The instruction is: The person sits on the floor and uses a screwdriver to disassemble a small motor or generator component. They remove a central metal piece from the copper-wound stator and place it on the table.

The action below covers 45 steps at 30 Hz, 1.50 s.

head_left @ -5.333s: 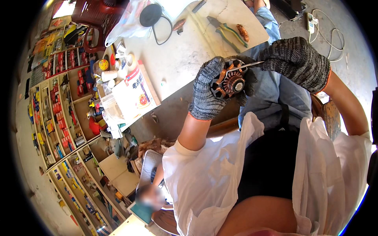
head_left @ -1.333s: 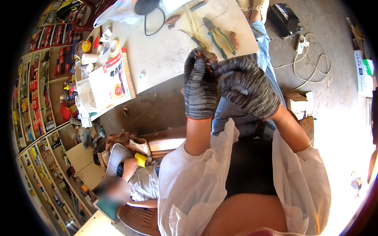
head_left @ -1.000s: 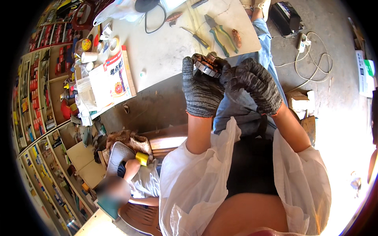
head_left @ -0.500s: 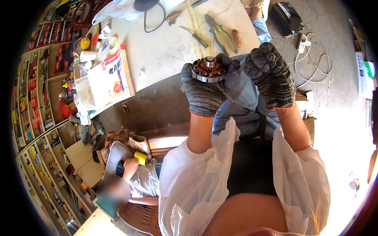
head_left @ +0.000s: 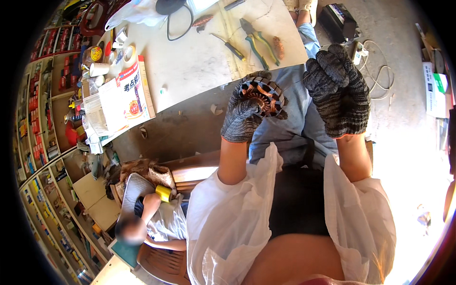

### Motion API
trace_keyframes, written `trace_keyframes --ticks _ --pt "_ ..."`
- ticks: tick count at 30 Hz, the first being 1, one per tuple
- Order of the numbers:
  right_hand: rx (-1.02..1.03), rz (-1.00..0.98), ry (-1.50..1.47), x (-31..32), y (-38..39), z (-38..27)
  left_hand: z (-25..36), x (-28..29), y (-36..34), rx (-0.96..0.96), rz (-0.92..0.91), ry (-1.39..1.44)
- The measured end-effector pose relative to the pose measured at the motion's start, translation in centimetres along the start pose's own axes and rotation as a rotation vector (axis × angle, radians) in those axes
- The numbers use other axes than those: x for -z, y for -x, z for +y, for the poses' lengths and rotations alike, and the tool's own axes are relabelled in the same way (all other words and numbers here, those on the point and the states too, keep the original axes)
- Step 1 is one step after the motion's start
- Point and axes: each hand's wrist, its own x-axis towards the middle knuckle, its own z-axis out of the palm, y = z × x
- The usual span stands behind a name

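Observation:
In my left hand (head_left: 243, 118), gloved in dark grey knit, is a round motor armature (head_left: 262, 97) with copper windings and a toothed metal rim. Its wound end is tilted up, and my fingers wrap around its left side and underneath. To the right, level with it, my right hand (head_left: 338, 92) in a matching glove is closed, fingers curled in. A faint thin wire (head_left: 295, 83) seems to run from the armature to these fingers. Just beyond, on the table (head_left: 199, 61), lie pliers with green-yellow handles (head_left: 259, 43) and a screwdriver (head_left: 230, 49).
Bundles of copper wire (head_left: 279, 47) lie beside the pliers. A red-and-white box (head_left: 137, 92) and tape rolls (head_left: 129, 56) stand on the table's left. A seated person (head_left: 164, 218) is at lower left, near shelves (head_left: 47, 156). A black battery-like box (head_left: 338, 23) and a white cable (head_left: 380, 88) lie on the floor.
My left hand has turned the armature so its wound end shows more fully. My right hand has moved a little to the right, away from it. The view has shifted slightly.

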Motion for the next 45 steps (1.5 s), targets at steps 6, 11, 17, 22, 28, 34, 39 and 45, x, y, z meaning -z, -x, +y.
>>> trace_keyframes --ticks 6,11,17,22,28,34,39,45 --pt "0.086 -0.014 0.095 2.4 0.0 -1.4 -0.3 1.8 -0.8 -0.092 0.099 0.108" --pt "0.052 -0.031 0.039 3.6 0.9 0.0 0.2 0.0 -1.3 -0.007 0.353 0.0" --pt "-0.098 0.186 0.177 2.5 2.9 2.8 -0.8 2.9 -1.5 0.023 0.588 0.296" --pt "-0.11 0.271 0.236 2.2 2.7 3.4 -2.0 4.4 -2.4 -0.112 0.549 0.102" --pt "-0.073 -0.077 0.677 3.9 2.5 2.6 -1.5 5.4 -3.4 -0.239 0.584 0.16" --pt "0.051 0.052 1.778 5.4 0.7 3.3 0.6 4.6 -2.2 -0.239 0.536 0.149" --pt "0.106 -0.178 2.208 5.5 -0.6 4.2 0.9 1.8 -1.7 -0.144 0.344 0.24" --pt "-0.039 -0.215 1.975 4.4 -0.8 4.2 0.6 1.3 -1.4 -0.134 0.177 0.321"
